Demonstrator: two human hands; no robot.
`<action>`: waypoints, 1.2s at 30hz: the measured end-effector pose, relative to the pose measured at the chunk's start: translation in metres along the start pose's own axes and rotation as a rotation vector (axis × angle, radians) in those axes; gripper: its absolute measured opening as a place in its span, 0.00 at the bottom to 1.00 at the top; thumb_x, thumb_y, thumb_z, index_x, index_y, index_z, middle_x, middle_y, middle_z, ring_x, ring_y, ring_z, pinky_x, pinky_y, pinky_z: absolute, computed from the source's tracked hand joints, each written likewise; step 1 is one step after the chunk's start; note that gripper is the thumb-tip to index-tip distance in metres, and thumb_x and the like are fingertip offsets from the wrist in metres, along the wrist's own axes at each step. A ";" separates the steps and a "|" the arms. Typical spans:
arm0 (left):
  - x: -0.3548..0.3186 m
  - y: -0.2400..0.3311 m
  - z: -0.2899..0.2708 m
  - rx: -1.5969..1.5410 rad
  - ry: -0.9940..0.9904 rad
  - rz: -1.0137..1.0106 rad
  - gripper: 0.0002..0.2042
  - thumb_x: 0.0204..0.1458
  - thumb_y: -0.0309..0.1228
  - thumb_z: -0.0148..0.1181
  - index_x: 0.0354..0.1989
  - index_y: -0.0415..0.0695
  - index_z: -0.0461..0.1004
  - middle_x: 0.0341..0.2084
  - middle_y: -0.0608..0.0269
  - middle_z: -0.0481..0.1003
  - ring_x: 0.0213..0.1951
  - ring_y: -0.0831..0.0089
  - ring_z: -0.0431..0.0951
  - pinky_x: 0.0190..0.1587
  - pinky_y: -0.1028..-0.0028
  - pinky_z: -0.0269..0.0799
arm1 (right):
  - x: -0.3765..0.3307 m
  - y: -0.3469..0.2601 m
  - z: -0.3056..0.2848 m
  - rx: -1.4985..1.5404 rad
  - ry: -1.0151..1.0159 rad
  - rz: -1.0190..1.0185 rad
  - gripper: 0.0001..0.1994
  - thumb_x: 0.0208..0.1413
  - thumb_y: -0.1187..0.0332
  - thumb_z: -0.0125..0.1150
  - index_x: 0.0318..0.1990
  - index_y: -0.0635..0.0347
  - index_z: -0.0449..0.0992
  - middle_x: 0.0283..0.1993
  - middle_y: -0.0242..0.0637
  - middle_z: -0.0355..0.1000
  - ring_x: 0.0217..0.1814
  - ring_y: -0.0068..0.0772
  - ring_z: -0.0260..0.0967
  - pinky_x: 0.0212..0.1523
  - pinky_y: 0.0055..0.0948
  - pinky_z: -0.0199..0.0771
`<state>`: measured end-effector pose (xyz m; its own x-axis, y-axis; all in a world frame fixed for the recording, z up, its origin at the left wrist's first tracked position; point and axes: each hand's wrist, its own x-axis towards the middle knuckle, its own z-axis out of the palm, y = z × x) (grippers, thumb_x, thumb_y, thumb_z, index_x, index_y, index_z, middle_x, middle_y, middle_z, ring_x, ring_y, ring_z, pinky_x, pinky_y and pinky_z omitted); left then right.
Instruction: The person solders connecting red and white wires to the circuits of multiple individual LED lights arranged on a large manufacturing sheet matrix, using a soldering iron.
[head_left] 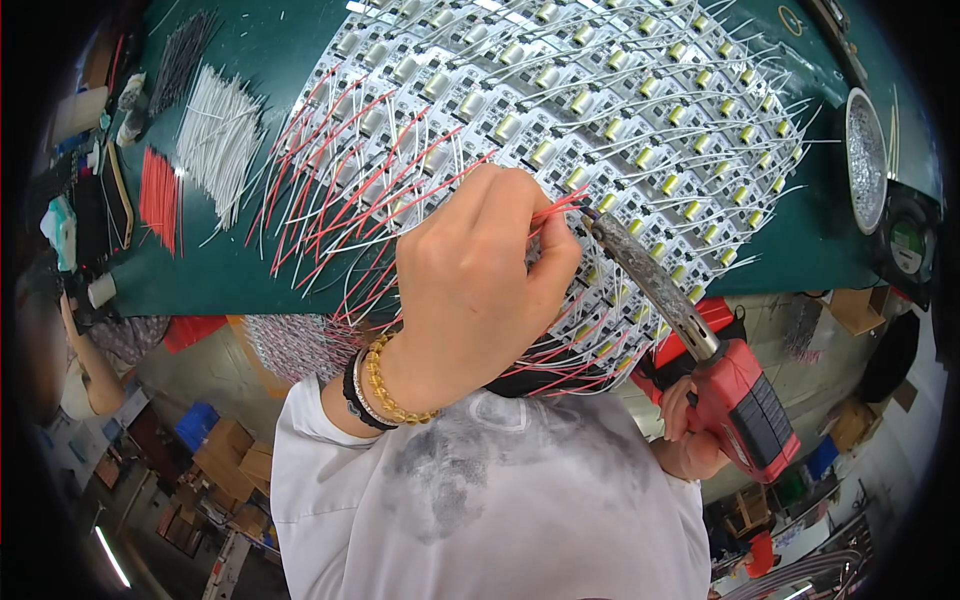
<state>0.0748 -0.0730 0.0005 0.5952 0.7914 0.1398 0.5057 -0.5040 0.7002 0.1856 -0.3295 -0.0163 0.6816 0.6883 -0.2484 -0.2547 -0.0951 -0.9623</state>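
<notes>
**Wire and soldering iron at the panel's near edge**

Over the green tabletop [250,60] lay a broad white circuit-board panel [560,110], its surface studded in rows with small cylindrical parts, cream and grey, each trailing thin white leads. Red leads fanned across its 9 o'clock half. At the picture's centre the left hand [480,280] was curled almost closed, its fingers [560,255] pinched tight on a thin red wire [562,205] whose free end pointed toward 2 o'clock. A band of amber beads and a dark bracelet circled that wrist.

From 4 o'clock the right hand [690,425] gripped the red, boxy handle of a soldering iron [690,330], fingers wrapped closed around it. Its long, scorched metal barrel ran from 4 o'clock up toward 10 o'clock, the tip meeting the red wire just beside the left fingertips.

Toward 9 o'clock, loose bundles of cut wire lay well apart from the hands: white wires [215,135], red wires [158,195] and dark ones [185,50]. At 3 o'clock sat a round metal dish [865,155].
</notes>
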 end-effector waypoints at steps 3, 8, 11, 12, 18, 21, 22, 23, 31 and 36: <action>0.001 0.000 0.000 0.006 0.003 0.015 0.06 0.42 0.19 0.62 0.22 0.40 0.69 0.17 0.64 0.68 0.19 0.77 0.68 0.23 0.78 0.65 | -0.011 0.005 -0.025 -0.595 -0.040 -0.095 0.09 0.28 0.75 0.61 0.17 0.59 0.65 0.17 0.27 0.62 0.17 0.20 0.56 0.21 0.23 0.56; 0.001 0.000 -0.001 0.011 0.022 0.015 0.07 0.42 0.19 0.62 0.22 0.40 0.69 0.16 0.65 0.67 0.18 0.77 0.67 0.22 0.77 0.64 | -0.013 0.020 -0.056 -0.336 -0.288 -0.253 0.10 0.29 0.77 0.63 0.17 0.56 0.66 0.20 0.27 0.63 0.20 0.21 0.56 0.25 0.23 0.56; 0.002 -0.003 0.001 -0.002 0.022 0.056 0.07 0.42 0.19 0.62 0.21 0.40 0.68 0.16 0.65 0.67 0.18 0.77 0.67 0.21 0.77 0.63 | -0.009 0.025 -0.058 -0.244 -0.337 -0.276 0.08 0.30 0.77 0.61 0.17 0.58 0.66 0.20 0.27 0.63 0.19 0.21 0.57 0.25 0.22 0.56; 0.001 -0.002 0.002 0.002 0.021 0.061 0.07 0.42 0.19 0.62 0.21 0.40 0.68 0.16 0.65 0.67 0.18 0.77 0.67 0.21 0.77 0.63 | -0.004 0.024 -0.054 -0.184 -0.357 -0.320 0.07 0.31 0.77 0.59 0.17 0.60 0.66 0.19 0.28 0.62 0.18 0.21 0.56 0.24 0.21 0.56; 0.000 -0.002 0.001 -0.009 0.029 0.071 0.08 0.41 0.22 0.62 0.21 0.42 0.66 0.18 0.62 0.67 0.16 0.66 0.69 0.18 0.69 0.64 | 0.013 0.022 -0.040 0.056 -0.415 -0.509 0.04 0.37 0.76 0.50 0.18 0.68 0.66 0.16 0.31 0.61 0.12 0.23 0.55 0.16 0.20 0.56; 0.000 0.000 -0.001 -0.007 0.033 0.053 0.07 0.43 0.19 0.63 0.22 0.39 0.69 0.16 0.65 0.68 0.16 0.76 0.66 0.21 0.77 0.62 | 0.011 0.006 -0.013 0.067 -0.338 -0.421 0.21 0.48 0.58 0.53 0.38 0.73 0.63 0.15 0.30 0.62 0.12 0.22 0.56 0.16 0.22 0.56; -0.001 -0.002 -0.005 0.007 0.004 0.076 0.06 0.44 0.19 0.63 0.23 0.39 0.71 0.17 0.64 0.69 0.17 0.76 0.67 0.21 0.77 0.63 | 0.012 -0.005 -0.004 0.053 -0.287 -0.310 0.40 0.55 0.42 0.57 0.57 0.76 0.59 0.15 0.28 0.62 0.13 0.21 0.56 0.17 0.23 0.57; -0.002 -0.004 -0.009 0.022 -0.024 0.098 0.05 0.45 0.19 0.63 0.24 0.39 0.73 0.18 0.64 0.71 0.18 0.76 0.68 0.22 0.78 0.63 | 0.016 -0.010 -0.004 0.054 -0.286 -0.312 0.40 0.55 0.42 0.57 0.57 0.76 0.59 0.15 0.28 0.62 0.13 0.21 0.56 0.17 0.23 0.57; -0.007 0.025 -0.023 -0.193 -0.002 0.199 0.04 0.48 0.18 0.62 0.29 0.40 0.75 0.21 0.65 0.73 0.20 0.78 0.70 0.22 0.80 0.64 | 0.005 -0.017 0.001 0.017 -0.146 -0.186 0.41 0.55 0.39 0.54 0.56 0.75 0.59 0.12 0.27 0.59 0.11 0.20 0.53 0.15 0.23 0.53; -0.013 0.010 0.014 0.115 -0.003 0.183 0.08 0.43 0.21 0.61 0.22 0.44 0.66 0.17 0.64 0.66 0.16 0.68 0.69 0.16 0.71 0.62 | 0.001 -0.017 -0.009 0.003 -0.114 -0.189 0.41 0.55 0.38 0.55 0.56 0.75 0.59 0.12 0.28 0.59 0.10 0.20 0.53 0.15 0.22 0.53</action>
<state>0.0809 -0.0933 -0.0042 0.6854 0.6819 0.2553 0.4564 -0.6756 0.5791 0.1963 -0.3335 -0.0012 0.6352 0.7708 -0.0496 -0.1319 0.0449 -0.9902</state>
